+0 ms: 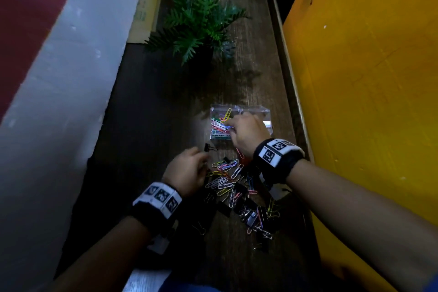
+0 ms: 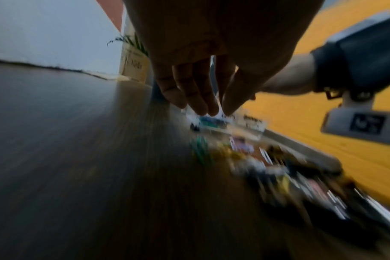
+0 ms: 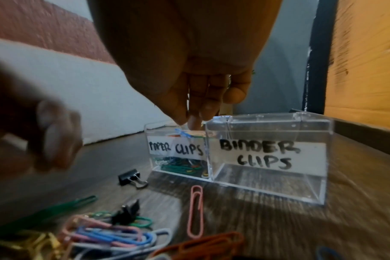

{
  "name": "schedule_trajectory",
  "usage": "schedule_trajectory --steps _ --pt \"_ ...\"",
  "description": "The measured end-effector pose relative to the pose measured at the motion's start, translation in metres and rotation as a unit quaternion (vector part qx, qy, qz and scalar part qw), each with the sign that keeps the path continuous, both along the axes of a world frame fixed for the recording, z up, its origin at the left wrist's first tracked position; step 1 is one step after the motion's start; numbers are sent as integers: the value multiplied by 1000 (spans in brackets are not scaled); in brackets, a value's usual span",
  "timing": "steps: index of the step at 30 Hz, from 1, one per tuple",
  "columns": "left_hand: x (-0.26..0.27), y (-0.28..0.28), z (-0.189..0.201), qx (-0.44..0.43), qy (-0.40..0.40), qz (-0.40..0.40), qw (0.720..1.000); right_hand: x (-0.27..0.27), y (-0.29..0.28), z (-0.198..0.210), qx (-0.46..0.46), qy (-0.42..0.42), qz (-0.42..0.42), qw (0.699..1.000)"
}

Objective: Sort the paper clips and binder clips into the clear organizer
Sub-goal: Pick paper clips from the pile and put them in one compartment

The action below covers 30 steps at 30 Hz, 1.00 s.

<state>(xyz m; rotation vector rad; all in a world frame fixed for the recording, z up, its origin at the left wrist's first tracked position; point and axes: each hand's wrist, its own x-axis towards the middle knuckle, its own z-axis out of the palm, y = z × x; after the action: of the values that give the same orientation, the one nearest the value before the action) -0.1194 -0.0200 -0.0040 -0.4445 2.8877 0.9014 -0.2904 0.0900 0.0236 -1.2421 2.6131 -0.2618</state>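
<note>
**Dropping paper clips into the labelled half**

The right hand (image 3: 189, 70) hangs over the clear organizer (image 3: 267, 158), fingertips (image 3: 195, 123) bunched together and pointing down just above the compartment marked PAPER CLIPS. A blue paper clip (image 3: 183, 134) sits right under them at the rim; whether it is pinched or already let go I cannot tell. To do this well, release low inside the walls so nothing bounces into the BINDER CLIPS half beside it, which looks bare.

The left hand (image 1: 187, 170) hovers palm-down at the near-left edge of the loose clip pile (image 1: 237, 187). In the blurred left wrist view its fingers (image 2: 189, 88) hang straight and close together, holding nothing. A lone black binder clip (image 1: 209, 148) lies just beyond those fingers, a sensible next pick. The right wrist is bent downward, forearm reaching across the pile.
</note>
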Motion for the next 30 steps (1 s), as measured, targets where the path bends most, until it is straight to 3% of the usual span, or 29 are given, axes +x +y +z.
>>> schedule_trajectory --steps 6,11,14,19,24,30 --pt "36 15 -26 -62 -42 -58 995 34 73 7 -121 -76 -118 983" --pt "64 7 -35 -40 3 -65 997 61 161 -2 -94 -122 -284 946" --pt "72 6 -35 -33 19 -64 997 82 191 -12 -62 -134 -326 934" --pt "68 4 -34 -8 5 0 1000 102 181 -17 -35 -140 -342 929" --pt "53 5 -31 -6 -78 66 995 104 153 -20 62 -143 -349 924" --pt "48 1 -30 -2 -96 90 991 103 144 -22 -9 -186 -360 914"
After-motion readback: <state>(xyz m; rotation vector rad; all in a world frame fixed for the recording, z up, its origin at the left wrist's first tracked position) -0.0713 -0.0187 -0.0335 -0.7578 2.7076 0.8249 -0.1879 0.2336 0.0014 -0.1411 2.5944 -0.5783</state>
